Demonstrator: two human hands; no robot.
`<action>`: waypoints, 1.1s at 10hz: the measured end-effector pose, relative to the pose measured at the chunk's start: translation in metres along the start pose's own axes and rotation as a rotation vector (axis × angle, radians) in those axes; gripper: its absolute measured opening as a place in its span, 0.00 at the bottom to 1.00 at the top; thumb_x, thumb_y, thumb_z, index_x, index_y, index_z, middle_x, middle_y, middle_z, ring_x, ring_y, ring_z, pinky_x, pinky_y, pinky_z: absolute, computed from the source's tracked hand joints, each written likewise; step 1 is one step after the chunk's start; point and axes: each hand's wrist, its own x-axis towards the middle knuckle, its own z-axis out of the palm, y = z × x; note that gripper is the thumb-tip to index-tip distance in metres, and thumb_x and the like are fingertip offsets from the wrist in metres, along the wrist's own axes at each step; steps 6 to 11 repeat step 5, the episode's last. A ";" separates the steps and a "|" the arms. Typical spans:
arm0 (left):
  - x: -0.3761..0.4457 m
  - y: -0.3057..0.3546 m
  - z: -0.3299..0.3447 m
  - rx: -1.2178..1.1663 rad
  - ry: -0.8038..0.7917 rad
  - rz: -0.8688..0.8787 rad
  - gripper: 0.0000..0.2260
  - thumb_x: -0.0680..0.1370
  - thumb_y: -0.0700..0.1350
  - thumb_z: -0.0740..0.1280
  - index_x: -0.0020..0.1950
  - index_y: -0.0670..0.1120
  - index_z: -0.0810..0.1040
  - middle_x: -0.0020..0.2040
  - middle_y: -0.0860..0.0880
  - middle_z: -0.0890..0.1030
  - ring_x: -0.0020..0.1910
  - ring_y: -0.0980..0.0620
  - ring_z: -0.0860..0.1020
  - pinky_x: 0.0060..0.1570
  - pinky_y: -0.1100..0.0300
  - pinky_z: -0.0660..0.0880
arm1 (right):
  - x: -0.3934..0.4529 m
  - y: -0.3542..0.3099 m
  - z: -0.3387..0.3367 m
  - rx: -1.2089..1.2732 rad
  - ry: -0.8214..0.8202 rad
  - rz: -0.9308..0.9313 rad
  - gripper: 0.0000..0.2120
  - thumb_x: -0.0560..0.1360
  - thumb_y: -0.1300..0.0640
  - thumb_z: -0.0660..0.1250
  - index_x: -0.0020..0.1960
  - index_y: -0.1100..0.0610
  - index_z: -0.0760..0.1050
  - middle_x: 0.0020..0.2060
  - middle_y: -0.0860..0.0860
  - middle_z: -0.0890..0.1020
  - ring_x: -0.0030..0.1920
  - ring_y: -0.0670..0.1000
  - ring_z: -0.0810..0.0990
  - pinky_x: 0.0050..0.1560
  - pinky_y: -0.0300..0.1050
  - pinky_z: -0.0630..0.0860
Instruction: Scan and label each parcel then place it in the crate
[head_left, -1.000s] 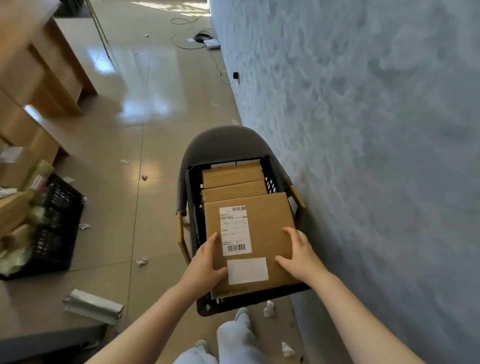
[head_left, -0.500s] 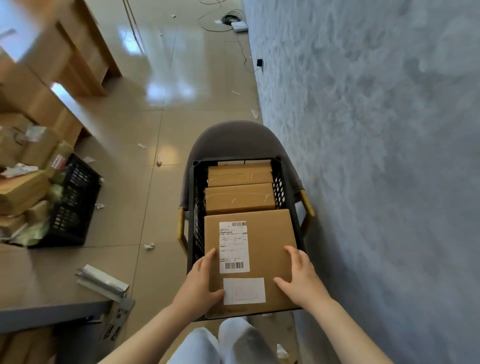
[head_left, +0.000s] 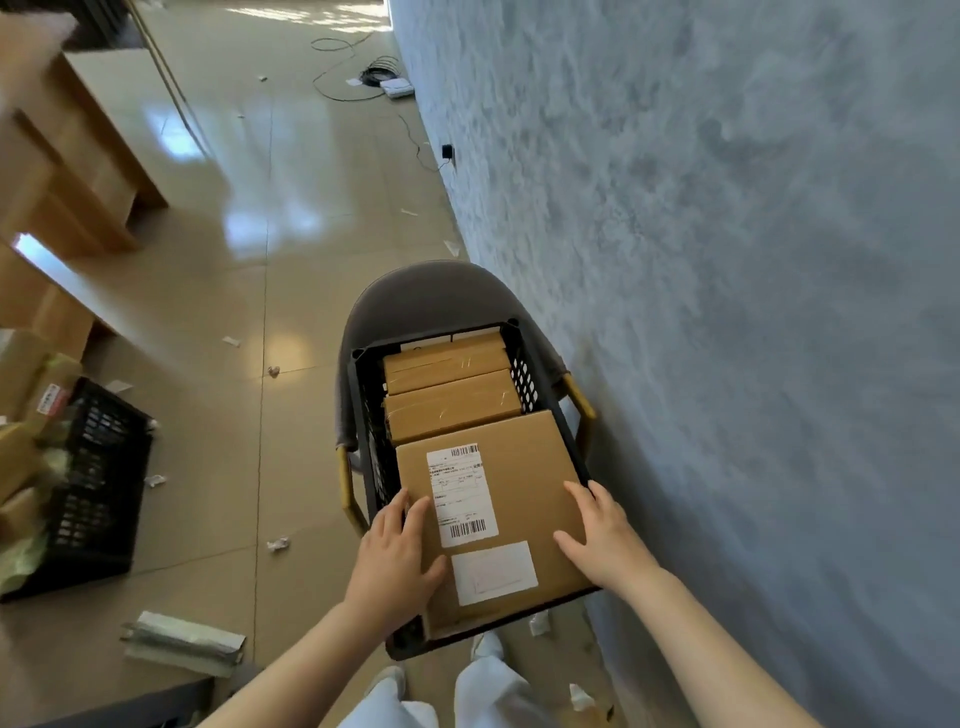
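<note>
A flat brown cardboard parcel (head_left: 524, 483) with a white barcode label and a smaller white sticker lies face up on the near end of a black plastic crate (head_left: 370, 431). The crate rests on a grey chair. My left hand (head_left: 397, 556) lies on the parcel's left edge, fingers spread. My right hand (head_left: 600, 535) presses on its right edge. Both hands hold the parcel. Behind it, other brown parcels (head_left: 449, 382) stand on edge inside the crate.
A grey textured wall (head_left: 727, 260) runs close along the right. A second black crate (head_left: 98, 488) full of parcels sits at left on a table, with a grey-green packet (head_left: 182, 642) near it. Paper scraps litter the tiled floor; cables lie far back.
The parcel has sunk lower onto the crate's near end, with both hands staying on its sides. The camera view shifted slightly.
</note>
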 end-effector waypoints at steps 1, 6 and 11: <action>0.003 -0.007 -0.005 0.084 -0.012 0.124 0.32 0.80 0.58 0.60 0.80 0.54 0.51 0.81 0.49 0.47 0.80 0.46 0.48 0.77 0.48 0.50 | -0.018 -0.014 -0.014 0.070 0.104 0.044 0.31 0.80 0.46 0.62 0.78 0.49 0.53 0.78 0.50 0.56 0.76 0.53 0.57 0.73 0.54 0.64; -0.006 -0.046 -0.007 0.146 -0.061 0.443 0.26 0.76 0.60 0.62 0.73 0.60 0.61 0.75 0.56 0.62 0.75 0.53 0.63 0.71 0.61 0.62 | -0.267 -0.166 -0.174 0.350 1.350 -0.371 0.08 0.78 0.57 0.67 0.47 0.43 0.75 0.43 0.40 0.82 0.47 0.40 0.80 0.49 0.28 0.70; -0.006 -0.046 -0.007 0.146 -0.061 0.443 0.26 0.76 0.60 0.62 0.73 0.60 0.61 0.75 0.56 0.62 0.75 0.53 0.63 0.71 0.61 0.62 | -0.267 -0.166 -0.174 0.350 1.350 -0.371 0.08 0.78 0.57 0.67 0.47 0.43 0.75 0.43 0.40 0.82 0.47 0.40 0.80 0.49 0.28 0.70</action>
